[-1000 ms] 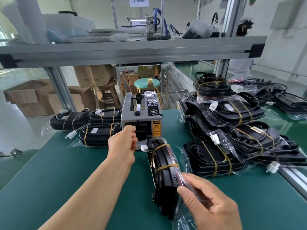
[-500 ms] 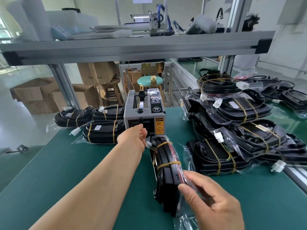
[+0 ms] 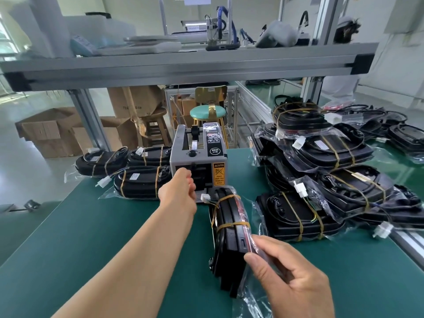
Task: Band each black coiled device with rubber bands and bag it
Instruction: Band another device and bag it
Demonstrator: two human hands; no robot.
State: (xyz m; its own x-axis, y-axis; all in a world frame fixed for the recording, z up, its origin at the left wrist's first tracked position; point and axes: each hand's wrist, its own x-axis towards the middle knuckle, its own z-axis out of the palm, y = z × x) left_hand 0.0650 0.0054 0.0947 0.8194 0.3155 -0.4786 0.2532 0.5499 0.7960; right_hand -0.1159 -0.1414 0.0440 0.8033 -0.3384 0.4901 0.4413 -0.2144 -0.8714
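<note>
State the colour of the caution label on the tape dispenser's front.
The caution label is orange with black print; seen clearly in the head view.

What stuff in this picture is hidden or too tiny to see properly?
All in the head view:
- Left hand: its fingertips are hidden behind the hand itself at the tape dispenser, so any tape there is unseen.
- Bagged device: partly covered by the right hand gripping it; the bag runs off the bottom edge.
- Caution label: print too small.
- Sign: cut off by the top edge.
</note>
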